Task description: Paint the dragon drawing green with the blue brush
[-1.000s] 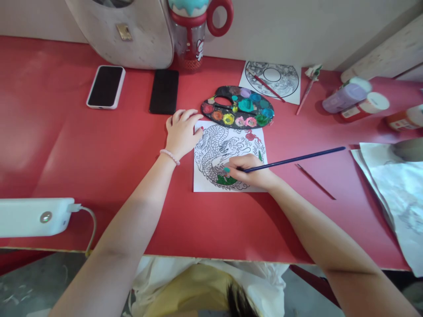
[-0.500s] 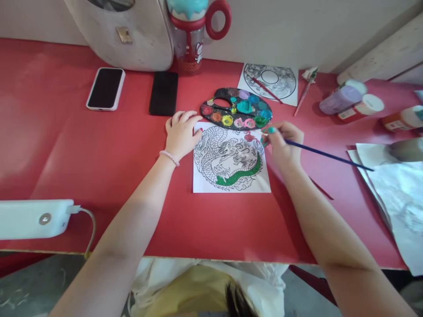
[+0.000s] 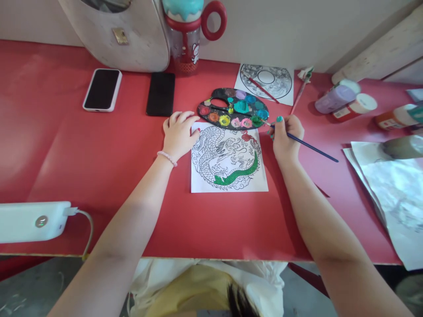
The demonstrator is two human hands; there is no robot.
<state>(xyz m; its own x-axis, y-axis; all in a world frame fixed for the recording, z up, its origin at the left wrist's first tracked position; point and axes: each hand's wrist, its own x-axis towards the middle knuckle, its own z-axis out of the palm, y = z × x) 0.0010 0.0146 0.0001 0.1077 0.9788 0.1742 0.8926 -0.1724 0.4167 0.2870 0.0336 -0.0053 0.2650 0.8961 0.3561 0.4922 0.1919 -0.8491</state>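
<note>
My right hand [image 3: 288, 136] grips a dark blue paintbrush [image 3: 312, 147], its tip at the green paint well on the right end of the black palette [image 3: 216, 101]. The palette holds several colours of paint. Below it lies a white sheet with a dragon line drawing [image 3: 228, 158]; a curved band of the body is painted green and a small patch at the upper right is red. My left hand [image 3: 179, 134] rests palm down with fingers spread, its thumb on the sheet's upper left edge.
Behind stand a white bag [image 3: 132, 44] and a cup with a red handle [image 3: 185, 39]. Two phones, a white-edged one [image 3: 102, 90] and a black one [image 3: 161, 94], lie at left. Paint bottles [image 3: 337, 97] and loose papers [image 3: 393, 193] occupy the right. A power bank [image 3: 29, 222] sits front left.
My right hand has turned the brush and brought its tip to the green paint on the palette. My left hand stays on the sheet's edge. The whole view has shifted slightly.
</note>
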